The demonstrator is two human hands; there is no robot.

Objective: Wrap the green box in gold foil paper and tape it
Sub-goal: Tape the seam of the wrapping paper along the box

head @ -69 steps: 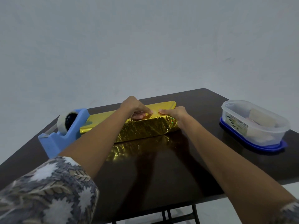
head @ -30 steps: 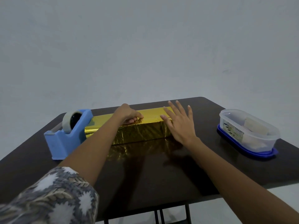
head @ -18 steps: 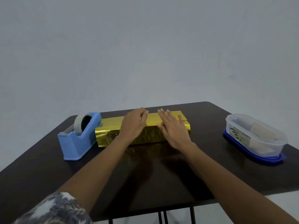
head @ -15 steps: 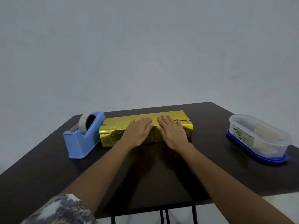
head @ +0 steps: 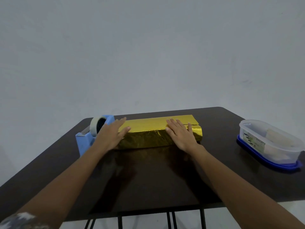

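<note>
Long rectangular box wrapped in shiny, crinkled gold foil paper (head: pixel 148 131), lying along the far edge of a dark glossy table (head: pixel 148 176). Left hand (head: pixel 110 136) flat on its left end, fingers spread; right hand (head: pixel 181 134) flat near its right end, fingers loosely together. Nothing pinched. Blue plastic tape dispenser (head: pixel 85 139) touching or just beside the left end; clear lidded plastic tub (head: pixel 270 142) well apart by the right edge. Probably light and stiff under slippery, easily creased foil; best pressed down on the top face near the overlapping seam.
</note>
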